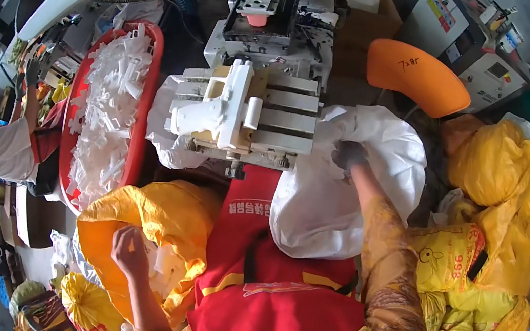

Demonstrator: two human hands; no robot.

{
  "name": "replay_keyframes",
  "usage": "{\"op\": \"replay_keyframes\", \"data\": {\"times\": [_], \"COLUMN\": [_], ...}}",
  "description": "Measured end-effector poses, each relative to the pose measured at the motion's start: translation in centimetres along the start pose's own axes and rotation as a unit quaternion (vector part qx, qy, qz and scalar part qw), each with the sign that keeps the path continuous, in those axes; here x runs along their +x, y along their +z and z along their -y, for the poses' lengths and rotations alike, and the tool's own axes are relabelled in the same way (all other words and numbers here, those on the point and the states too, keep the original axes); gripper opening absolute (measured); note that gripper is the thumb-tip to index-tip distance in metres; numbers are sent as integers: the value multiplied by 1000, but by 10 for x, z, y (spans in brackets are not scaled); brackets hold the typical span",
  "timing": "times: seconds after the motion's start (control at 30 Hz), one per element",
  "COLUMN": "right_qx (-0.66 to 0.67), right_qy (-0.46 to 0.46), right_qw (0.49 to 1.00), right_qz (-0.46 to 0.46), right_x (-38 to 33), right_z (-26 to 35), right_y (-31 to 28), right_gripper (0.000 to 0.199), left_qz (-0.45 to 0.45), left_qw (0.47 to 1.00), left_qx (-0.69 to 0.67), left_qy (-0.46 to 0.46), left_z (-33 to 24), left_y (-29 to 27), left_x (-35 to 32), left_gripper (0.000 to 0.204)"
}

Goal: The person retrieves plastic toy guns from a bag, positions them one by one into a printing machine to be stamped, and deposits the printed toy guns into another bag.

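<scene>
My left hand (129, 251), bare and with its fingers curled in, is over the mouth of a yellow woven sack (162, 208). Pale plastic pieces (162, 266) lie in that sack; whatever the fingers hold is hidden. My right hand (350, 156), in a dark glove, hangs over an open white sack (320, 211) beside the machine. Its fingers are too dark to read. Between the two hands, a white gun-shaped plastic part (225, 108) rests on a fixture on the slotted machine bed (285, 120). A pink pad (256, 20) hangs above and behind it.
A red tub (151, 90) heaped with translucent white pieces stands at left. An orange chair back (418, 79) and a grey machine cabinet (478, 67) are behind on the right. Full yellow sacks (498, 166) pile up at right. Another person (7, 147) works at far left.
</scene>
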State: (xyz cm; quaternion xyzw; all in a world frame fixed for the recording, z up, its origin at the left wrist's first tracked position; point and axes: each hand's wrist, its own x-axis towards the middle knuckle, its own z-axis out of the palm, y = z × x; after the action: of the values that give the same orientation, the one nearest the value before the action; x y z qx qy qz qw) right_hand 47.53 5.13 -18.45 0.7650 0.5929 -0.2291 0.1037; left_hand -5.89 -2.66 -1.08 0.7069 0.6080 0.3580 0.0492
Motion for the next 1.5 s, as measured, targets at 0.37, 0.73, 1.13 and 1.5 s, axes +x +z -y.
{"op": "replay_keyframes", "data": {"times": [0.37,0.73,1.13,1.5], "right_qx": [-100,7,-48,166], "right_qy": [-47,-212,42,73], "right_qw": [983,956,986,978], "right_qz": [-145,-201,-152,-99], "right_x": [15,-190,-149,-140], "right_z": [-8,47,72,57], "right_y": [48,31,93,80], "right_gripper": [21,41,44,37], "left_qz": [54,95,82,78], "left_qw": [998,990,965,956], "left_qx": [-9,-103,-245,-282], "left_qy": [-37,13,45,31], "left_z": [-29,-60,-89,-92], "left_y": [8,30,39,42], "left_x": [2,8,39,71], "left_gripper": [3,6,7,9]}}
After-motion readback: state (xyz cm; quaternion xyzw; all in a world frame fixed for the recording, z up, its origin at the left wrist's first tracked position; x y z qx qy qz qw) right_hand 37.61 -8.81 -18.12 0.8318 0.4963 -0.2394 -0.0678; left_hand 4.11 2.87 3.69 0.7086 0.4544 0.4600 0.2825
